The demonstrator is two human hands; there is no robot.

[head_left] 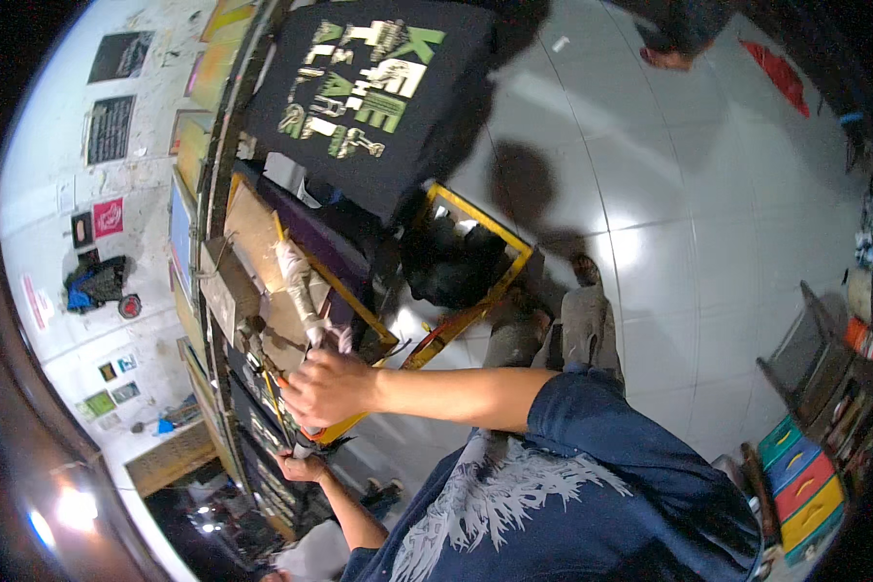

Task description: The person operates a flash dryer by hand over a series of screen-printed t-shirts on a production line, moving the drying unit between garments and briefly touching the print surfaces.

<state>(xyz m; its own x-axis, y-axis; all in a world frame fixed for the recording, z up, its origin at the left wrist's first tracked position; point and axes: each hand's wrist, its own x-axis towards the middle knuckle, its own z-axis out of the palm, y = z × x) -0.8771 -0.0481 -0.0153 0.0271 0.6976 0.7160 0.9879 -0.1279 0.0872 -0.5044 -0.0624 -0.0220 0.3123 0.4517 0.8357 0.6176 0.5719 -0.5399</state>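
My right hand is closed, its fingers curled at the edge of the workbench beside a metal clamp-like fitting. What lies in its grip is mostly hidden; a bit of orange shows at the fingertips. Just below it, my left hand is closed near a grey-and-orange tool-like piece, and I cannot tell whether it holds that piece. A stick wrapped in pale tape leans over a brown board next to my right hand. A yellow-edged frame runs alongside.
A black printed T-shirt lies spread out at the top. Dark cloth rests on a yellow frame low near my legs. A person's foot is on the tiled floor. Coloured drawers and a chair stand right.
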